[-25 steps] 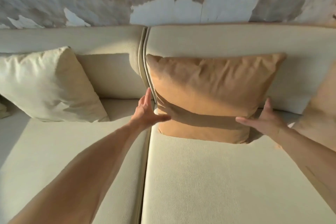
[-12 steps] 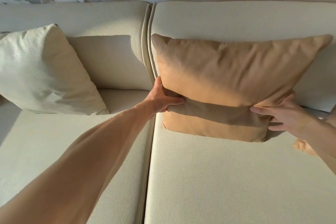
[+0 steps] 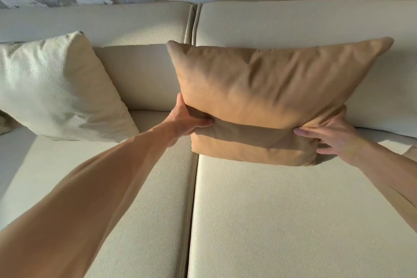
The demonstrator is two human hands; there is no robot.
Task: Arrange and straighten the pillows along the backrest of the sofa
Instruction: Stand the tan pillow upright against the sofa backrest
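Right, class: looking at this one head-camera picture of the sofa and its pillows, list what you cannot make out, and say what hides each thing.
- Left hand: fingers tucked behind the tan pillow; only the thumb shows.
- Right hand: its palm side is hidden against that pillow's edge.
- Cream pillow: its left side is cut off by the picture's left edge.
- Sofa: both ends run past the picture's edges, so any further pillows cannot be seen.

We see warm, low light, a dark shadow band across the tan pillow (image 3: 270,97), and wide-angle bending at the edges.
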